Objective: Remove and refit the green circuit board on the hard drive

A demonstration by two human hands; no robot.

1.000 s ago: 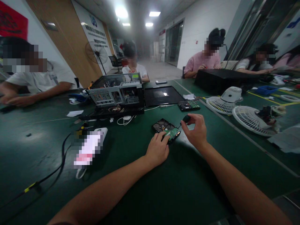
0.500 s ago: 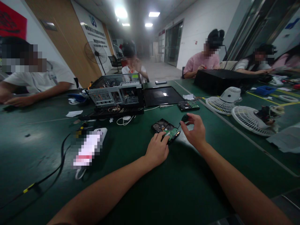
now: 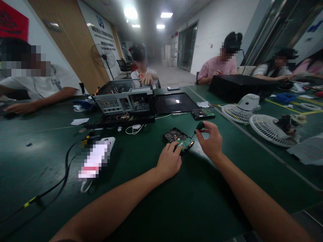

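Observation:
A hard drive (image 3: pixel 174 135) lies on the green table, its green circuit board facing up on the near right side. My left hand (image 3: pixel 169 160) rests over the drive's near edge, fingers closed on it and covering part of the board. In my right hand (image 3: pixel 211 140) is a screwdriver (image 3: pixel 200 126) with a dark handle, pinched between thumb and fingers. The screwdriver is tilted, and its thin shaft points down at the board's right end. Whether the tip sits in a screw is too small to tell.
Behind the drive stands an opened computer case (image 3: pixel 123 102) beside a black panel (image 3: pixel 175 102). A second hard drive (image 3: pixel 203 113) lies farther back. White fan parts (image 3: pixel 271 129) are at right, a phone (image 3: pixel 97 158) with a cable at left. Several people sit around the table.
My right hand and the screwdriver have shifted very slightly to the right. My left hand has stayed on the drive. Across the table, a person's hand has lowered toward the computer case.

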